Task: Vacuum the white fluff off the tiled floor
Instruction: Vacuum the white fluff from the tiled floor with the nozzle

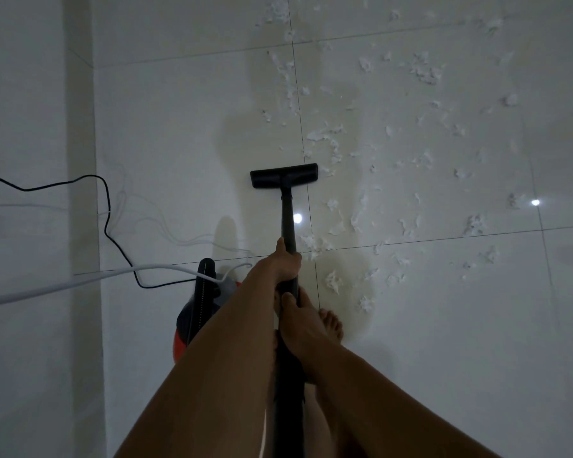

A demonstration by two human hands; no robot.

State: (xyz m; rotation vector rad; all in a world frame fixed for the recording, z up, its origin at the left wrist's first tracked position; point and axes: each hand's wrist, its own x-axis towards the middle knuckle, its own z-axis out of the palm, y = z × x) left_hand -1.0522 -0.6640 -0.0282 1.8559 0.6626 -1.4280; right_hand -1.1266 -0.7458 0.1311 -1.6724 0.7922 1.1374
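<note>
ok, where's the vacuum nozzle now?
Head view, centre: the nozzle sits on the tiled floor at the left edge of the white fluff, its right end over a grout line.

Dim, grainy; lamp glare on glossy floor (411, 325).

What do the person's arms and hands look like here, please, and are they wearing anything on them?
The left hand and the right hand are ungloved. The left forearm and the right forearm are bare, with no sleeve in view as far up as the picture reaches. No watch, bracelet or ring shows, though the dim light could hide something small.
</note>
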